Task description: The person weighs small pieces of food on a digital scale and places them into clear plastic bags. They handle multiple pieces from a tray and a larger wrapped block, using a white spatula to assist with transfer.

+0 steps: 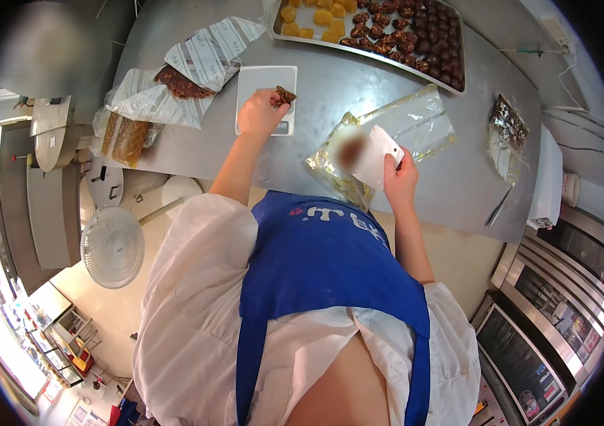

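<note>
My left hand (262, 113) pinches a dark brown, nutty chunk (285, 96) between thumb and fingers. It is above a white digital kitchen scale (266, 76), whose display shows below the hand. My right hand (402, 178) grips a flat white piece (379, 154), which looks like a plastic dough scraper. Beneath the scraper lies a crumpled clear plastic bag (411, 120) with yellowish, oily residue. A brown patch on the bag, left of the scraper, is blurred. Left of the scale, a larger brown nutty slab (182, 84) is partly wrapped in white striped packaging (211, 53).
A metal tray (368, 56) at the table's far side holds yellow pieces, nutty brown clumps and dark round balls in sections. A wrapped golden-brown block (123, 138) lies at left. Another plastic bag (507, 133) and a thin utensil (499, 206) lie on the steel table (461, 181) at right.
</note>
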Demonstrator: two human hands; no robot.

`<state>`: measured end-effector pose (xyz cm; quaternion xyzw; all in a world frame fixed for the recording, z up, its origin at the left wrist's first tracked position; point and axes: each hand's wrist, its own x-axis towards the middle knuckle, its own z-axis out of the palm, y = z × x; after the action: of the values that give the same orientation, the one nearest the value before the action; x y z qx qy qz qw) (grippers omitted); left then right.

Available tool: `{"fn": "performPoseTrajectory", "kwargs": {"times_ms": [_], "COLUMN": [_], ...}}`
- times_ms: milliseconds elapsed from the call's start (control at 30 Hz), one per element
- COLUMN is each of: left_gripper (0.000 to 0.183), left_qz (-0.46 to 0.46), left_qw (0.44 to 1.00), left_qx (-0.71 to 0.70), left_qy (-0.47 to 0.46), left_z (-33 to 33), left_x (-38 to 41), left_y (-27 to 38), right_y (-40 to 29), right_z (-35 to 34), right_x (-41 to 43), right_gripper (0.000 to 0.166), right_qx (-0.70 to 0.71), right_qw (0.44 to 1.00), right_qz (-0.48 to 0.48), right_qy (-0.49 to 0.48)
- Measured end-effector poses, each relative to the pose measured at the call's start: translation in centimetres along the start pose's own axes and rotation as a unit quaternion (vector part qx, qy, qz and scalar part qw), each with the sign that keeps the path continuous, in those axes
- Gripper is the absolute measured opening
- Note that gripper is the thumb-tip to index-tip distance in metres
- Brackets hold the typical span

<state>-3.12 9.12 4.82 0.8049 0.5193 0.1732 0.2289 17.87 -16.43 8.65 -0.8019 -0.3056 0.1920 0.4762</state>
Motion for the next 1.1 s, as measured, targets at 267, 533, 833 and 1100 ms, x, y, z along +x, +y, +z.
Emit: {"fn": "performPoseTrajectory", "kwargs": {"times_ms": [267, 533, 833, 1100], "left_gripper": [0.018, 0.02, 0.02, 0.015], "left_qz": [-0.013, -0.28, -0.26, -0.271], "left_qw": [0.999, 0.81, 0.428, 0.618], "left_qx": [0.048, -0.5, -0.83, -0.726], "left_qy": [-0.021, -0.119, -0.244, -0.135], "left_z": [-0.6, -0.1, 0.6, 0.4], "left_x": [0.6, 2.0, -0.3, 0.4], "left_y": [-0.3, -5.2, -2.6, -2.9], "right_y": [-0.1, 0.9, 1.2, 1.0], "right_z": [-0.2, -0.7, -0.8, -0.6], "right_x": [-0.8, -1.1, -1.1, -1.0], "right_gripper": [0.028, 0.028, 0.03, 0.03], "right_qx": [0.012, 0.005, 0.0, 0.014], "right_qw": [1.0, 1.0, 1.0, 1.0], "right_qz": [0.014, 0.005, 0.009, 0.006], "right_qy": [0.009, 0.027, 0.023, 0.02]}}
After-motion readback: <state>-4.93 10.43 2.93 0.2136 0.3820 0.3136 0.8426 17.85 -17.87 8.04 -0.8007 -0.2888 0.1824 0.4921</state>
